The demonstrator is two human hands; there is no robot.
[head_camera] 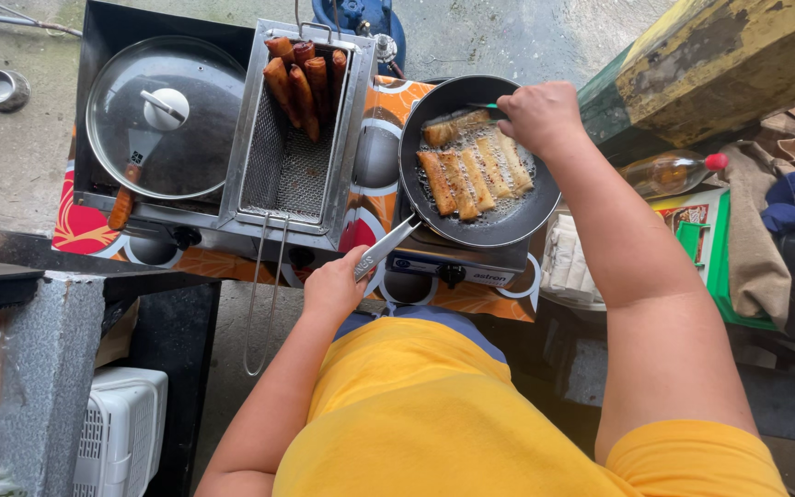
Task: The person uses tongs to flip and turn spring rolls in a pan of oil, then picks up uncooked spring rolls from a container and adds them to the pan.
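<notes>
left hand [333, 287] clamped on the frying pan [478, 161] handle, center frame on the burner | right hand [540, 115] closed around a utensil over the rolls [476, 170] | pan feels heavy-ish, oil sloshes, so I keep it level | rolls crisp but fragile, lift from underneath

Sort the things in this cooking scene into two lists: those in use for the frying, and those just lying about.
In use:
left hand on the pan handle
right hand over the frying pan
pale rolls in the pan
stove
wire basket of browned rolls

Lying about:
glass lid
bottle
small metal bowl
white crate
</notes>
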